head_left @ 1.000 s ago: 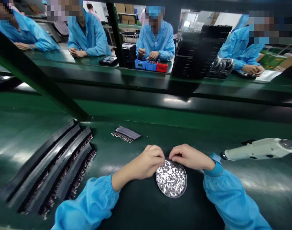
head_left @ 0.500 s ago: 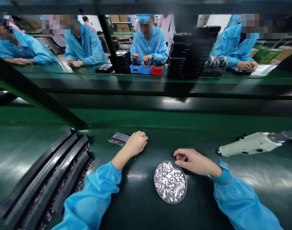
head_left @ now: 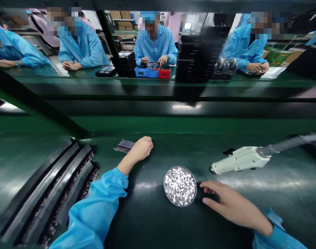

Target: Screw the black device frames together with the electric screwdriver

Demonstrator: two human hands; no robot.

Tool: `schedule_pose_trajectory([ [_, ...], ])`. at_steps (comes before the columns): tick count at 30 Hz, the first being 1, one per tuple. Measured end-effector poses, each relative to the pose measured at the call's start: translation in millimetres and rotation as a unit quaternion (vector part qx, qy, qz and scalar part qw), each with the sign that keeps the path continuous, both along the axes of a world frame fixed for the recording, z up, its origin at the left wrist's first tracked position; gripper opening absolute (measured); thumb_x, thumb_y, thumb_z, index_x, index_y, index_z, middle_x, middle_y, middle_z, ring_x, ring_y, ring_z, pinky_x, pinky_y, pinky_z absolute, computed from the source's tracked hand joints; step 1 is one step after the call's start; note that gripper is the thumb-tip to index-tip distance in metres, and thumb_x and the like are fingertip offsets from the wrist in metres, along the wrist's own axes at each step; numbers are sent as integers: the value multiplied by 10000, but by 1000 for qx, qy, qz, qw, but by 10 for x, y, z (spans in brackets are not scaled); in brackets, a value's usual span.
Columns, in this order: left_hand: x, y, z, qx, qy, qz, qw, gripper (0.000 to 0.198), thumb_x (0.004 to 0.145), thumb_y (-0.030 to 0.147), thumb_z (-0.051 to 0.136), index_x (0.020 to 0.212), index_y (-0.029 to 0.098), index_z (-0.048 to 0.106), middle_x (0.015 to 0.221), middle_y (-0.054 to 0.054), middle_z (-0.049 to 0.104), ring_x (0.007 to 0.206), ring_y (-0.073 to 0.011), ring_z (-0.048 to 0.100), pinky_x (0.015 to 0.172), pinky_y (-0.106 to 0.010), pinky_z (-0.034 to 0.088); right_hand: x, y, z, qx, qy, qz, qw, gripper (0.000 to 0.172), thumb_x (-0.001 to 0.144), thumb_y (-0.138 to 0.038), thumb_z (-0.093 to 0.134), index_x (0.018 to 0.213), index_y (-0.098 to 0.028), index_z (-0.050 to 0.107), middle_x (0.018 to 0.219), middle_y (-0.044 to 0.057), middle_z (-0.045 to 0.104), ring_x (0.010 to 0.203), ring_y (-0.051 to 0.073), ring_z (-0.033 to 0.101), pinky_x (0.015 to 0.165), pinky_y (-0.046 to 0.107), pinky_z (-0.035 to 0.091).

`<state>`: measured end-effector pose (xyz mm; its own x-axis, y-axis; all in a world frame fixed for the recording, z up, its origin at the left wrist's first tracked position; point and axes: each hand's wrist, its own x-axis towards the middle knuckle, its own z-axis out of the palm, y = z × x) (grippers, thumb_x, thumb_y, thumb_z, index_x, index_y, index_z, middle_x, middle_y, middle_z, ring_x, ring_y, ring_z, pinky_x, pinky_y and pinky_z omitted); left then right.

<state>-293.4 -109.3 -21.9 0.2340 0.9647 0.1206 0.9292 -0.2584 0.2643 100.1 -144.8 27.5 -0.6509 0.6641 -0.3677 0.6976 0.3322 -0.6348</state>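
My left hand is curled closed just right of a short dark strip with a fringe of small parts along its lower edge. Anything inside its fingers is hidden. My right hand is empty, with thumb and fingers apart, just to the right of a clear round dish and not touching it. Many small shiny silver discs fill the dish. Beyond the right hand lies an off-white tool with a grey corrugated hose.
Several long black strips with fringed edges lie side by side at left. A green post slants over that corner. Across the line, co-workers in blue sit by blue bins, a red bin and stacked black trays.
My right hand has drawn back right and toward me from the dish's rim, its fingers opening. The left hand stays closed near the short strip. The view has shifted slightly.
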Motion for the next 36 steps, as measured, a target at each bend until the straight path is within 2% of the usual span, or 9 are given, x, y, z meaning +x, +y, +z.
schedule_pose_trajectory([
  [4, 234, -92, 95, 6, -38, -21, 999, 242, 911, 120, 485, 788, 145, 692, 842, -108, 674, 843, -240, 665, 819, -377, 552, 109, -158, 42, -6, 1, -47, 999, 368, 932, -485, 567, 1254, -330, 658, 1135, 78, 733, 965, 251, 709, 801, 370, 597],
  [10, 858, -425, 313, -27, -136, -158, 978, 184, 978, 195, 531, 943, 191, 712, 915, -35, 737, 864, -165, 709, 797, -259, 545, 242, -240, 29, 5, -5, -92, 996, 337, 936, -457, 561, 1208, -282, 658, 1099, 77, 724, 978, 247, 698, 840, 382, 583],
  [14, 977, -493, 345, -27, -184, -182, 966, 156, 966, 220, 578, 906, 183, 718, 888, -34, 743, 820, -155, 713, 766, -254, 557, 184, -265, -25, 24, 1, -89, 996, 318, 942, -441, 562, 1187, -264, 659, 1080, 89, 718, 957, 248, 698, 871, 407, 586],
  [18, 878, -539, 339, -11, -221, -167, 961, 216, 947, 149, 517, 955, 179, 731, 985, -54, 764, 926, -175, 728, 839, -288, 585, -15, -253, -167, 73, 53, -66, 994, 399, 910, -410, 620, 1274, -246, 608, 1290, 131, 651, 1181, 294, 641, 1017, 488, 547],
  [23, 774, -602, 274, 11, -261, -137, 956, 400, 761, -13, 404, 866, 206, 721, 936, -2, 773, 912, -138, 729, 845, -262, 597, -387, -164, -361, 136, 78, -5, 988, 981, 717, -552, 822, 1513, -190, 378, 1615, 214, 343, 1506, 397, 340, 1199, 590, 381],
  [25, 730, -588, 207, 41, -272, -84, 958, 361, 753, -1, 403, 804, 198, 699, 909, -18, 768, 876, -156, 727, 830, -300, 606, -559, -109, -417, 152, 84, 42, 984, 1207, 574, -637, 885, 1539, -161, 338, 1649, 248, 251, 1524, 447, 278, 1217, 619, 335],
  [27, 673, -559, 128, 73, -280, -23, 957, 320, 775, 22, 410, 771, 190, 682, 894, -37, 765, 845, -174, 726, 811, -329, 612, -720, -42, -463, 171, 90, 84, 977, 1312, 489, -675, 903, 1541, -131, 338, 1640, 278, 251, 1512, 485, 273, 1226, 654, 283],
  [30, 587, -526, 22, 95, -286, 39, 953, 291, 787, 47, 431, 755, 187, 684, 851, -32, 767, 799, -174, 730, 772, -310, 611, -854, 37, -521, 196, 98, 86, 972, 1277, 523, -613, 902, 1543, -112, 321, 1599, 282, 332, 1484, 470, 334, 1226, 654, 280],
  [36, 559, -528, -84, 99, -277, 66, 953, 298, 776, 38, 449, 771, 193, 704, 816, 1, 774, 762, -148, 734, 731, -251, 600, -636, -200, -619, 264, 78, -49, 960, 1063, 616, -403, 844, 1501, -130, 323, 1532, 259, 408, 1428, 456, 405, 1170, 628, 401],
])
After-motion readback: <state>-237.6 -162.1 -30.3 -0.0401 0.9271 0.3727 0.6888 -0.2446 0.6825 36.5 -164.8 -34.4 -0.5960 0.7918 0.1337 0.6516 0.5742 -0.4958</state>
